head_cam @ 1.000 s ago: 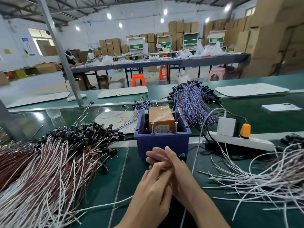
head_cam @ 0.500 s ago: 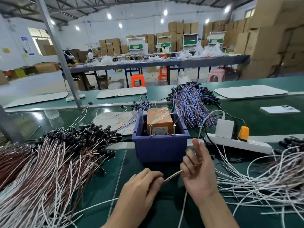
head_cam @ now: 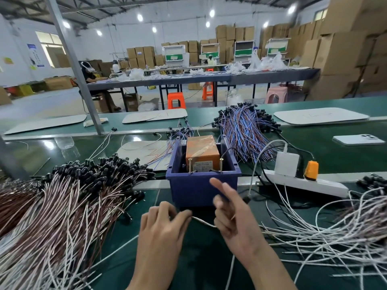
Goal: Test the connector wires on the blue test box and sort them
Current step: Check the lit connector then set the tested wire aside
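One wire [head_cam: 203, 222] in hand, heaps [head_cam: 73, 206] waiting.
My left hand [head_cam: 165, 223] and right hand [head_cam: 230, 218] pinch it before the blue box [head_cam: 201, 187]; sorting looks far from done.

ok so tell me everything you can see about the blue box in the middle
The blue box is a dark blue plastic bin, open-topped, upright on the green table. Inside sits an orange unit wrapped in clear tape, a pale label on its front. Two brass-coloured screws stand at the front rim. The right hand, holding a white wire, has a finger up before its front wall; contact cannot be told.
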